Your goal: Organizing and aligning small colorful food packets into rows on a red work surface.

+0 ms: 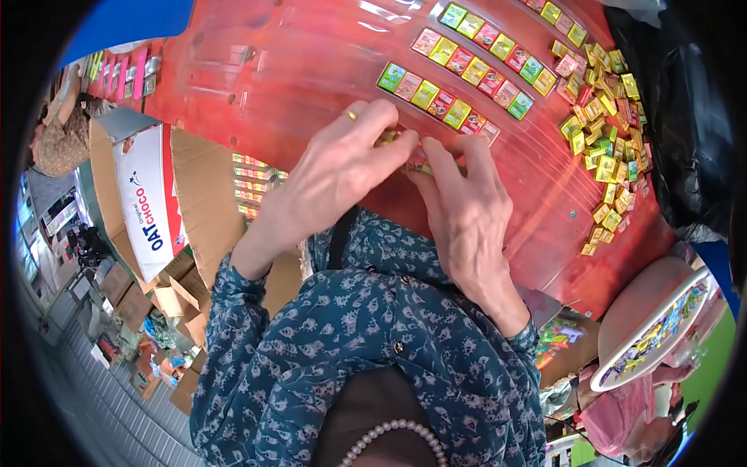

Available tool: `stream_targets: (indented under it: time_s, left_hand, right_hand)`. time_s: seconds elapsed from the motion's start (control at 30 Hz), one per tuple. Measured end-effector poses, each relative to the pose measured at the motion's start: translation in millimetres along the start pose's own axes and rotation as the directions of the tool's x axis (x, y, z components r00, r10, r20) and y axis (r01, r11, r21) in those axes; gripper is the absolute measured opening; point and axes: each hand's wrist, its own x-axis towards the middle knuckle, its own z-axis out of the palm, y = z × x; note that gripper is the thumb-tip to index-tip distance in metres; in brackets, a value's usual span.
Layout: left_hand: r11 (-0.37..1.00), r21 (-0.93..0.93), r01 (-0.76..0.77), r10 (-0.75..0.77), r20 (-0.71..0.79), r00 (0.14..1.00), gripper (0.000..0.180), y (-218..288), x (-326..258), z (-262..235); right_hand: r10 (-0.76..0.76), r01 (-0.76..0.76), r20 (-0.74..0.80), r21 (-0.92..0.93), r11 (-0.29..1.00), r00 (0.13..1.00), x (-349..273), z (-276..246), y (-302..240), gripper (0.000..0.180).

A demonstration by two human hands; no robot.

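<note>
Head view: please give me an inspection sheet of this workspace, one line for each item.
Surface: red table, glossy, with a clear plastic sheet over part of it.
Job's things: small wrapped candies pinched between both hands; three rows of candies laid out in line beyond the hands.
Clutter: loose pile of candies at the right; black bag beside it.
Grippers: left hand, with a ring, and right hand meet fingertip to fingertip on the candies.
Cables: nothing seen.
Surroundings: open cardboard box at the left, more boxes on the floor, a round tray at the lower right.
</note>
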Motion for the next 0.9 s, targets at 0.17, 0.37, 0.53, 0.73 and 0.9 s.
stream_targets:
  time_s: [0.17,0.37,0.53,0.73,0.9]
  left_hand:
    - [0.999,-0.049,-0.023,0.024,0.018,1.000,0.031,-14,0,2]
    - [0.980,-0.191,0.056,-0.058,-0.007,0.998,0.038,-16,0,0]
    - [0.999,-0.019,0.051,-0.053,-0.113,0.992,0.050,-18,-16,1]
    - [0.991,-0.108,0.084,-0.088,-0.032,0.996,0.074,-1,-24,7]
    - [0.994,0.048,0.093,-0.100,0.164,0.981,0.078,6,-38,23]
  right_hand:
    - [0.033,-0.034,0.025,0.034,0.999,0.999,1,9,2,0.037]
    - [0.015,-0.020,0.046,0.119,0.993,0.999,-3,4,4,0.033]
    - [0.045,-0.047,0.014,0.173,0.984,0.999,-7,-1,8,0.034]
    - [0.049,-0.053,0.026,0.196,0.979,0.998,-12,-5,12,0.026]
    - [-0.011,0.006,0.025,0.182,0.983,1.000,-13,3,14,0.022]
